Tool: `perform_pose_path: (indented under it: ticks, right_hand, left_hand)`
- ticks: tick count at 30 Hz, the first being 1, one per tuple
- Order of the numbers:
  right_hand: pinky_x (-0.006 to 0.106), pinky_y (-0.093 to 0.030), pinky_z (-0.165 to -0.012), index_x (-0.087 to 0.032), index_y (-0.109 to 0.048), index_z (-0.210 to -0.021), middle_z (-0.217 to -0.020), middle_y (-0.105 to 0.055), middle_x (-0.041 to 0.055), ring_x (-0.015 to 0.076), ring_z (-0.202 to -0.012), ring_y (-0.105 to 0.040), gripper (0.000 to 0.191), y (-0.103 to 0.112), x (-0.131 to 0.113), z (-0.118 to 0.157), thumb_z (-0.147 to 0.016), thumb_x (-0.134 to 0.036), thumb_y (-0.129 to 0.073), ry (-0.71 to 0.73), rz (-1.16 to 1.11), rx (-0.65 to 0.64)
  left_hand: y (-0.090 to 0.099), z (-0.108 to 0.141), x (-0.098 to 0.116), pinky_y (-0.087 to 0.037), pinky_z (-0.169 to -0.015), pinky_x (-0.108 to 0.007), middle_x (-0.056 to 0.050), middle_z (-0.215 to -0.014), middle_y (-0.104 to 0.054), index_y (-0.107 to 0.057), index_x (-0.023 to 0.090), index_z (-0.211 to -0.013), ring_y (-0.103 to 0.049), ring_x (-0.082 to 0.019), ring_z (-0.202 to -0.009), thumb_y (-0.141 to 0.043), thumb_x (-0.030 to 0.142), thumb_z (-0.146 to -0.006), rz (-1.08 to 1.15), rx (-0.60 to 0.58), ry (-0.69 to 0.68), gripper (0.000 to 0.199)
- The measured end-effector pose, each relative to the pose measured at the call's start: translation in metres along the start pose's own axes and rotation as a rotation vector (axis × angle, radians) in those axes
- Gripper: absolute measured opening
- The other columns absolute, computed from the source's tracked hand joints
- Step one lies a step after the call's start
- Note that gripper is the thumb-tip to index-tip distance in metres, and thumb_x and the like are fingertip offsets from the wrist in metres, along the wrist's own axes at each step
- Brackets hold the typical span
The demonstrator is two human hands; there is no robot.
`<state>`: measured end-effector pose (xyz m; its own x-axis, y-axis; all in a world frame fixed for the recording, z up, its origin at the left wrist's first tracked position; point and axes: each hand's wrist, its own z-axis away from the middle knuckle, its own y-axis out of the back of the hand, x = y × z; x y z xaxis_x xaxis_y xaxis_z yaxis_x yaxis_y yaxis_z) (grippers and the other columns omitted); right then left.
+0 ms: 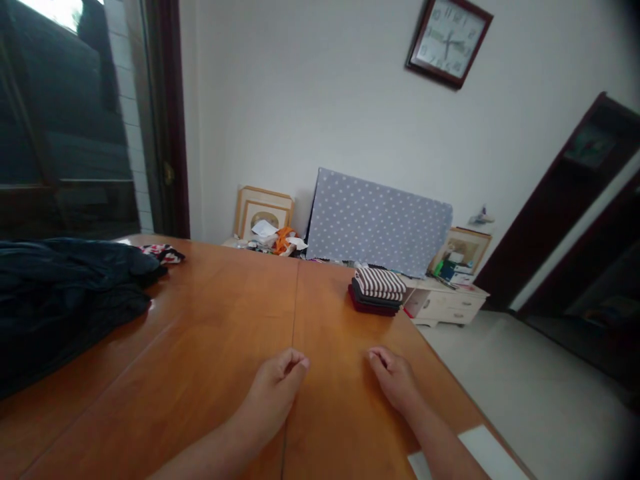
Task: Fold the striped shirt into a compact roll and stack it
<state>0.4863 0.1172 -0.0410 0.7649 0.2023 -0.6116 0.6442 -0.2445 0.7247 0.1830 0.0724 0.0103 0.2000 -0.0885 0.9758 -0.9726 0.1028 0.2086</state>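
My left hand (278,385) is curled into a loose fist over the wooden table (225,333), with nothing showing in it. To its right, my right hand (393,375) is closed the same way and also looks bare of any object. Beyond the right hand lies a stack of folded clothes: a brown-and-white striped garment (379,283) on top, with dark grey and dark red ones (373,307) below. Neither hand touches the stack. On the far left sits a heap of dark, rumpled clothes (75,293), beside a small red, white and black patterned cloth (163,253).
White sheets (490,450) lie at the table's right edge, by my right forearm. Past the table stand a low white cabinet (450,307), a board or screen under a grey spotted cloth (377,220), and a framed picture (263,210). A clock (450,41) hangs on the wall.
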Motion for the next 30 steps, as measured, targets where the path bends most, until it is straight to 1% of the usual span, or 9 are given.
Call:
perform_pose_path:
  ticks: [2, 5, 7, 10, 12, 16, 21, 25, 30]
  right_hand:
    - [0.035, -0.049, -0.077, -0.021, -0.070, -0.095, -0.089, -0.073, 0.0087, 0.0256, -0.084, -0.066, 0.043, 0.001, -0.003, 0.001, -0.093, -0.052, -0.041, 0.000, 0.042, -0.014]
    - [0.035, -0.048, -0.076, -0.021, -0.070, -0.096, -0.086, -0.072, 0.0090, 0.0256, -0.082, -0.066, 0.043, 0.002, -0.009, 0.003, -0.094, -0.051, -0.039, -0.001, 0.091, -0.033]
    - [0.035, -0.048, -0.076, -0.021, -0.070, -0.096, -0.086, -0.072, 0.0088, 0.0251, -0.082, -0.065, 0.042, 0.002, -0.013, 0.005, -0.095, -0.049, -0.038, -0.002, 0.113, -0.032]
    - [0.034, -0.047, -0.077, -0.021, -0.068, -0.095, -0.088, -0.071, 0.0082, 0.0237, -0.083, -0.065, 0.040, 0.002, -0.017, 0.007, -0.095, -0.045, -0.037, 0.022, 0.153, -0.035]
    - [0.033, -0.046, -0.078, -0.021, -0.068, -0.094, -0.089, -0.071, 0.0080, 0.0228, -0.083, -0.064, 0.039, 0.001, -0.018, 0.007, -0.096, -0.043, -0.036, 0.039, 0.193, -0.035]
    - [0.032, -0.045, -0.079, -0.019, -0.067, -0.094, -0.089, -0.069, 0.0077, 0.0216, -0.083, -0.063, 0.040, 0.000, -0.016, 0.006, -0.098, -0.042, -0.033, 0.057, 0.269, -0.051]
    - [0.032, -0.045, -0.080, -0.021, -0.062, -0.092, -0.087, -0.068, 0.0066, 0.0212, -0.082, -0.061, 0.037, -0.002, -0.007, 0.003, -0.099, -0.043, -0.032, 0.082, 0.284, -0.078]
    - [0.032, -0.045, -0.078, -0.022, -0.058, -0.088, -0.085, -0.067, 0.0061, 0.0215, -0.080, -0.061, 0.036, -0.002, -0.002, 0.000, -0.099, -0.044, -0.032, 0.096, 0.268, -0.085]
    - [0.032, -0.045, -0.075, -0.023, -0.056, -0.088, -0.084, -0.067, 0.0047, 0.0212, -0.077, -0.061, 0.034, -0.001, -0.005, 0.000, -0.100, -0.045, -0.032, 0.068, 0.279, -0.101]
  left_hand:
    - [0.004, -0.006, -0.009, -0.034, -0.061, -0.028, 0.002, -0.066, -0.049, -0.054, 0.025, -0.069, -0.046, -0.017, -0.067, -0.051, 0.053, -0.085, -0.061, -0.019, -0.046, 0.033]
    - [0.005, -0.011, -0.020, -0.033, -0.060, -0.029, 0.001, -0.065, -0.052, -0.053, 0.025, -0.067, -0.050, -0.018, -0.065, -0.050, 0.050, -0.086, -0.195, -0.045, -0.090, 0.032]
    - [0.005, -0.011, -0.022, -0.034, -0.062, -0.030, 0.000, -0.066, -0.057, -0.055, 0.026, -0.066, -0.054, -0.019, -0.066, -0.050, 0.049, -0.086, -0.302, -0.077, -0.124, 0.031]
    - [0.003, -0.009, -0.019, -0.036, -0.070, -0.033, -0.001, -0.070, -0.065, -0.060, 0.027, -0.068, -0.060, -0.021, -0.069, -0.052, 0.046, -0.085, -0.424, -0.108, -0.181, 0.027]
    - [0.003, -0.009, -0.017, -0.036, -0.073, -0.035, -0.003, -0.073, -0.068, -0.061, 0.027, -0.069, -0.061, -0.022, -0.071, -0.053, 0.045, -0.084, -0.451, -0.115, -0.203, 0.024]
    - [0.004, -0.008, -0.014, -0.034, -0.073, -0.037, -0.005, -0.078, -0.071, -0.060, 0.026, -0.069, -0.062, -0.024, -0.072, -0.054, 0.042, -0.084, -0.469, -0.127, -0.228, 0.023]
    - [0.006, -0.003, -0.011, -0.035, -0.079, -0.037, -0.003, -0.087, -0.071, -0.062, 0.024, -0.080, -0.063, -0.023, -0.085, -0.049, 0.035, -0.088, -0.594, -0.148, -0.282, 0.019]
    - [0.006, -0.002, -0.010, -0.035, -0.081, -0.037, -0.003, -0.090, -0.071, -0.062, 0.023, -0.083, -0.064, -0.024, -0.089, -0.049, 0.034, -0.089, -0.635, -0.159, -0.270, 0.018]
    - [0.005, -0.005, -0.011, -0.036, -0.081, -0.038, -0.003, -0.089, -0.071, -0.062, 0.023, -0.083, -0.064, -0.024, -0.088, -0.049, 0.034, -0.090, -0.650, -0.160, -0.269, 0.018]
